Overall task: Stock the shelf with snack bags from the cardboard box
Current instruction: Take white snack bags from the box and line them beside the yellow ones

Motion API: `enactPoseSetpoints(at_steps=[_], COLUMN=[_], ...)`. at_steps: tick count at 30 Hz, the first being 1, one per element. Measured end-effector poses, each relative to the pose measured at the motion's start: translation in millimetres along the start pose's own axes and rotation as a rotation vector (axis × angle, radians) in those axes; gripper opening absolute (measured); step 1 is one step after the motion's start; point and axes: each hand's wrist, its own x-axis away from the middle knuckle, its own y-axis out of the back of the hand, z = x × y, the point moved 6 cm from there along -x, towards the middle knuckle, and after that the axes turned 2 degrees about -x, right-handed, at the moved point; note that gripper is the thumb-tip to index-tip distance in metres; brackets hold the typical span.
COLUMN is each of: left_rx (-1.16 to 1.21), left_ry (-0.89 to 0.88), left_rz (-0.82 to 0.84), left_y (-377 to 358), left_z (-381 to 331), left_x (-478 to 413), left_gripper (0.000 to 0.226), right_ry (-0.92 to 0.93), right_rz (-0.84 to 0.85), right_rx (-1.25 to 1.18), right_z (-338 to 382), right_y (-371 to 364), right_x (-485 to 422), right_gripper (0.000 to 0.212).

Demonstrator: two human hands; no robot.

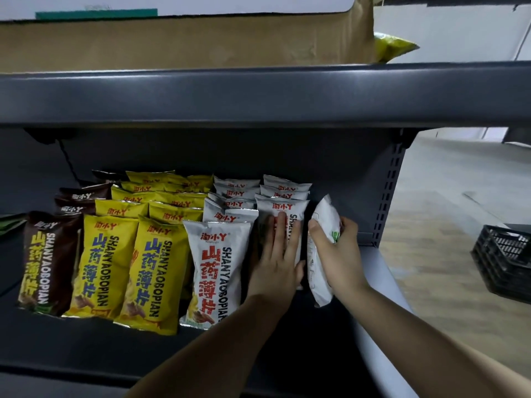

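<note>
Your left hand, fingers straight, presses flat against the front silver bag of the right-most row on the dark shelf. Your right hand curls round a white snack bag, held edge-on just beside that row. Brown bags and yellow bags stand in rows to the left. The cardboard box sits on the shelf above, a yellow packet showing just beside its right end. A black crate rests on the floor at right.
</note>
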Motion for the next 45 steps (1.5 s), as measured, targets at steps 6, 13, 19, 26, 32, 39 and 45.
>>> enactPoseSetpoints(at_steps=[6, 13, 19, 26, 32, 39, 45], left_rx=[0.183, 0.589, 1.108, 1.3, 0.868, 0.317, 0.34], left_ry=[-0.166, -0.094, 0.282, 0.442, 0.337, 0.386, 0.461], left_rz=[-0.146, 0.139, 0.11, 0.26, 0.019, -0.123, -0.056], left_y=[47.6, 65.6, 55.4, 35.5, 66.2, 47.6, 28.4], left_z=[-9.7, -28.1, -0.4, 21.4, 10.3, 7.4, 7.8], left_x=[15.0, 40.8, 37.8, 51.5, 47.1, 52.3, 49.9], left_gripper=[0.059, 0.09, 0.089, 0.076, 0.076, 0.102, 0.117], right_ry=[0.018, -0.02, -0.087, -0.182, -0.07, -0.039, 0.015], right_rz=[-0.054, 0.061, 0.323, 0.506, 0.317, 0.294, 0.184], right_rx=[-0.023, -0.158, -0.034, 0.007, 0.015, 0.152, 0.271], right_z=[8.9, 23.0, 13.0, 4.4, 1.7, -6.7, -8.6], right_y=[3.8, -3.4, -10.6, -11.3, -28.0, -48.4, -47.3], right_x=[4.5, 25.2, 40.4, 45.5, 41.8, 36.0, 32.7], right_gripper=[0.054, 0.053, 0.053, 0.036, 0.049, 0.049, 0.059])
